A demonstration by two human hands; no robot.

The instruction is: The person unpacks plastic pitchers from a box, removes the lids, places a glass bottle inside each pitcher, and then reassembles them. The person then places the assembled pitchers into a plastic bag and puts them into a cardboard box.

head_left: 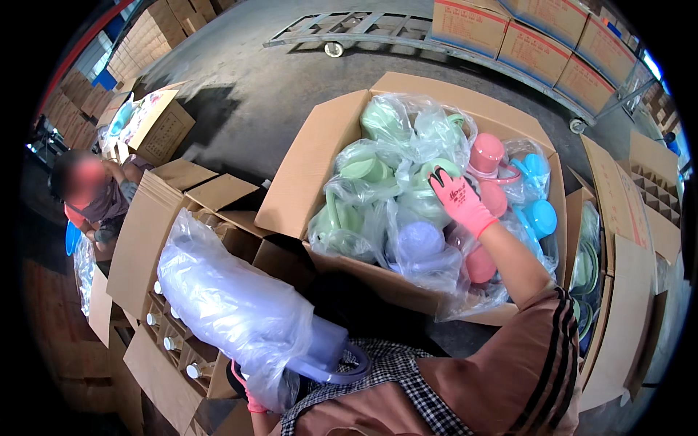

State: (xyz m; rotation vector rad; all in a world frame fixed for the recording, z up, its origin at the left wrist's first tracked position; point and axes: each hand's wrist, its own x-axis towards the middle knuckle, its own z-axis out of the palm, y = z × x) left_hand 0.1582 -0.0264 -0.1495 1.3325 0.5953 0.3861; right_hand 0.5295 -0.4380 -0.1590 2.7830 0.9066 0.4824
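Note:
A large purple flask (233, 291) in a clear plastic bag lies slantwise at the lower left, its loop handle (345, 372) toward my body. My left hand (254, 400), in a pink glove, holds it from below near the handle end; most of the fingers are hidden behind the bag. My right hand (459, 198), also gloved in pink, reaches into the open carton (323, 163) ahead. Its fingertips are bent over a pale green cup (440, 170) among the bagged pieces. Around it lie pink cups (487, 151), blue cups (540, 218) and a purple cup (419, 241).
Left of me, an open carton (142, 207) with dividers holds several bottle-like pieces with pale tips (195, 370). Another person (98, 196) sits beyond it. A wheeled metal cart (407, 36) carries stacked cartons (534, 47) at the back. More open cartons (629, 291) stand at right.

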